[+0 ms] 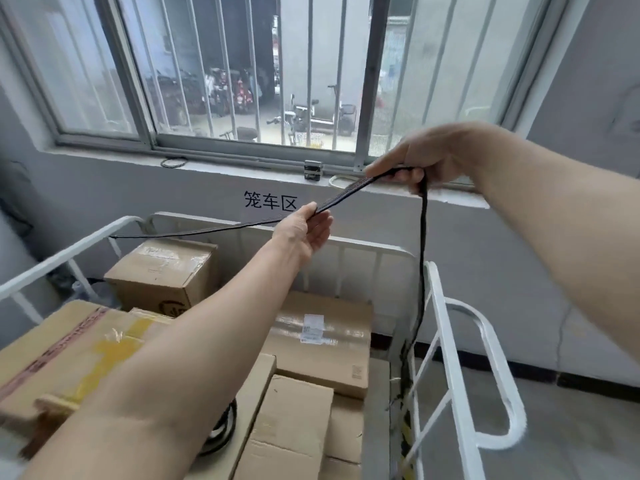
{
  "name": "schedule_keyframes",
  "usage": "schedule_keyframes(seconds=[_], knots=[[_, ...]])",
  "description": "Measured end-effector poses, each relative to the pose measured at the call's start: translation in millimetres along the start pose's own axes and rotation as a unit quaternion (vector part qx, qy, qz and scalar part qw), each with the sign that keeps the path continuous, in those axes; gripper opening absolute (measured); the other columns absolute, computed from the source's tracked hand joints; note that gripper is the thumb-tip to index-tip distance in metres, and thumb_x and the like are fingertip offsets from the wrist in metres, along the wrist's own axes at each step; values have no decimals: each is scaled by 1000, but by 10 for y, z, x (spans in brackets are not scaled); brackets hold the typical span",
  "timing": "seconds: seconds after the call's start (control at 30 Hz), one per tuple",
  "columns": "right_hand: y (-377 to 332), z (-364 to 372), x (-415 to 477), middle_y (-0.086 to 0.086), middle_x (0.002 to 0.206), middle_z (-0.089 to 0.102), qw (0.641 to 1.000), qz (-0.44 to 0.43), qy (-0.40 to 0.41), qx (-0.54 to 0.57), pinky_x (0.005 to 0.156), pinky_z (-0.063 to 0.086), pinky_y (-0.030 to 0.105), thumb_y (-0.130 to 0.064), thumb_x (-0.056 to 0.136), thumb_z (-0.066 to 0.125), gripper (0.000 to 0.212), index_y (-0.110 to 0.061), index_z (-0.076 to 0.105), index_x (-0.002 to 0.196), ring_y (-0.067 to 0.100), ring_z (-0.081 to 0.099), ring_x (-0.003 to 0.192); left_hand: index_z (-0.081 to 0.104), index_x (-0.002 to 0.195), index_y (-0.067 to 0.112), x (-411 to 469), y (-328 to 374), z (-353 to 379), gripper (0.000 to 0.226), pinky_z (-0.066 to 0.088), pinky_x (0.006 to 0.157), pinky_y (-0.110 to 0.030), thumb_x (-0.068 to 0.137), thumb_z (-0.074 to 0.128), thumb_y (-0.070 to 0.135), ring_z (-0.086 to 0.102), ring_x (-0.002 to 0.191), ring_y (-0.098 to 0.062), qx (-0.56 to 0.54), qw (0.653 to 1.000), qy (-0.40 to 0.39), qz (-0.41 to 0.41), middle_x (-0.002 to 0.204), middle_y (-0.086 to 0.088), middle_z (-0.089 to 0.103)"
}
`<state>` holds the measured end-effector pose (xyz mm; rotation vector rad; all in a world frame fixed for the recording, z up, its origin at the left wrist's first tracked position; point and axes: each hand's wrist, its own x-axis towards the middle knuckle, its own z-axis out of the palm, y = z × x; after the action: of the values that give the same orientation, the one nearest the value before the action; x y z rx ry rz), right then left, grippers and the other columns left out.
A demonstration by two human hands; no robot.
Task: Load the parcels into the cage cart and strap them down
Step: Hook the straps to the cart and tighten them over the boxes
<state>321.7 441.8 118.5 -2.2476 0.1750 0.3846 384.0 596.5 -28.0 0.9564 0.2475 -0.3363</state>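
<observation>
A black strap (349,194) runs from the cage cart's left rail (69,251) up through both hands and hangs down along the right side rail (446,341). My left hand (304,230) pinches the strap above the cart's middle. Higher and to the right, my right hand (422,157) grips the strap where it bends downward. Several cardboard parcels fill the white cage cart: one box at the back left (166,271), a taped box with a label in the middle (322,337), a yellow-taped box at the front left (69,358).
A barred window (263,71) with a sill (242,168) stands behind the cart, with a sign in black characters (270,201) on the wall below it. Grey floor (571,427) lies to the right of the cart. A small dark object (313,170) sits on the sill.
</observation>
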Motion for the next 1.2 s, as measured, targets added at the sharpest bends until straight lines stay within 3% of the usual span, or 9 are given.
schedule_keyframes(seconds=[0.13, 0.27, 0.4, 0.53, 0.67, 0.83, 0.97, 1.2], knots=[[73, -335, -343, -8, 40, 45, 1000, -18, 3, -19, 40, 31, 14, -24, 90, 63, 27, -14, 52, 68, 2, 28, 29, 59, 73, 11, -235, -198, 236, 23, 49, 44, -15, 94, 57, 19, 62, 40, -8, -34, 999, 28, 26, 48, 2, 65], [208, -579, -566, -9, 37, 42, 998, -27, 32, -47, 46, 30, 15, -24, 90, 63, 27, -14, 50, 68, 3, 28, 29, 56, 74, 11, -346, -301, 366, 22, 52, 49, -19, 93, 60, 22, 63, 42, -10, -25, 999, 29, 31, 50, 1, 66], [591, -764, -599, -7, 36, 38, 996, 10, 63, -63, 34, 29, 13, -22, 92, 62, 28, -13, 49, 69, 3, 27, 28, 53, 82, 12, -375, -477, 562, 27, 52, 61, -27, 91, 59, 36, 65, 61, -16, 3, 1000, -19, 24, 70, -2, 67], [1128, -796, -455, -4, 42, 37, 989, 65, 74, -106, 39, 31, 17, -26, 90, 66, 29, -9, 52, 71, 10, 29, 34, 54, 92, 11, -297, -713, 720, 31, 51, 69, -30, 89, 60, 41, 62, 75, -19, 15, 998, -58, -9, 86, -3, 62], [1529, -760, -360, 1, 49, 37, 988, 80, 79, -108, 47, 32, 23, -27, 87, 69, 30, -6, 56, 71, 16, 28, 44, 54, 85, 13, -172, -979, 811, 14, 49, 65, -26, 93, 59, 22, 61, 74, -17, 31, 998, -52, -37, 83, -2, 59], [1662, -766, -271, -1, 45, 40, 992, 57, 64, -94, 47, 34, 24, -27, 86, 72, 30, -5, 59, 71, 14, 29, 43, 55, 80, 10, -140, -1271, 937, 16, 50, 64, -25, 93, 59, 19, 65, 62, -15, 9, 997, -48, -62, 74, -3, 64], [1758, -770, -205, -2, 44, 41, 994, 50, 16, -96, 47, 35, 23, -28, 89, 67, 30, -6, 58, 71, 12, 31, 40, 56, 78, 11, -148, -1399, 1076, 15, 51, 57, -26, 93, 58, 13, 65, 48, -14, -33, 999, -21, -33, 54, -3, 67], [2392, -601, -65, 2, 55, 41, 994, 64, -68, -59, 50, 36, 23, -24, 97, 55, 30, -8, 53, 73, 13, 32, 44, 55, 76, 11, -204, -1833, 1105, 18, 50, 57, -23, 94, 55, 8, 64, 41, -11, 28, 998, 47, -40, 48, -1, 65]])
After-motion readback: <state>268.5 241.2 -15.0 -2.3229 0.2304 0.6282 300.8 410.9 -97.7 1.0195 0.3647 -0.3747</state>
